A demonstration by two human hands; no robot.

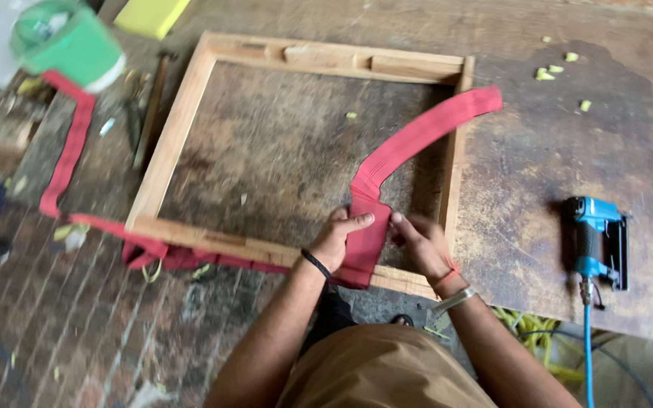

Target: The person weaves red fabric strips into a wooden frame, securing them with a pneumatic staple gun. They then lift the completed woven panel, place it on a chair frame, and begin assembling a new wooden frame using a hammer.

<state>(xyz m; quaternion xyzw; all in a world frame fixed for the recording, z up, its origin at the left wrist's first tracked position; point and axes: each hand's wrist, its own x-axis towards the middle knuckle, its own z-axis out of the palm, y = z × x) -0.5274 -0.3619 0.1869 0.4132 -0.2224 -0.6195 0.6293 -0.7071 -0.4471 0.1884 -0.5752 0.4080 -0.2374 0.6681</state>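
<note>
1. Leftmost, a green roll holder (66, 41) is sitting at the table's far corner, and one red webbing strap (69, 147) is trailing down from it and running under the near rail of the frame.
2. One wooden frame (179, 125) is lying flat on the worn worktable (568, 143), probably so the strap can be drawn across its opening.
3. Near the middle, the left hand (335, 240) is pressing the strap onto the near rail, thumb stretched over the fabric, fingers grasping its edge.
4. Just beside it, the right hand (422, 243) is pinching the same fold, seemingly keeping it taut; the free end is curving up to the far right corner.
5. Farther right, one blue pneumatic stapler (595, 238) is resting well apart, its hose hanging off the edge.
</note>
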